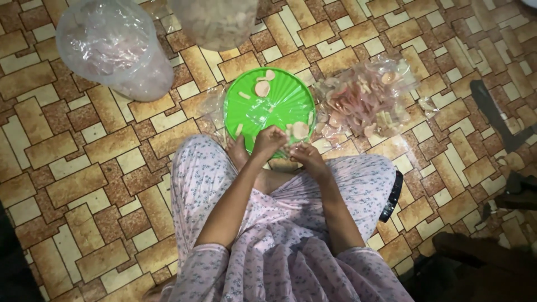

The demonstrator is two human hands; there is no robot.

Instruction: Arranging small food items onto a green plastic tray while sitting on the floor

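1. Green plastic plate [279, 92] sits on the patterned tile floor [84, 168], right in front of the seated person's knees.
2. Pale round and stick-shaped chips [262, 88] lie scattered on the plate, most near its far rim and its right edge, with a wrinkle of clear film across the middle.
3. Left hand [269, 140] is curled at the plate's near rim, fingers bunched together; what they pinch is too small to make out.
4. Right hand [307, 156] is just beside it, almost touching, fingers bent inward; I cannot tell whether it holds anything.
5. Just right of the plate lies an open clear bag [366, 98], spilling pinkish and cream chips onto its own film.
6. Well off toward the floor's far left corner stands a big clear sack [114, 47] of pale pink pieces.
7. Another filled sack [215, 19] stands at the far edge, beyond the plate.
8. Both forearms come out of a floral pink garment [291, 246].
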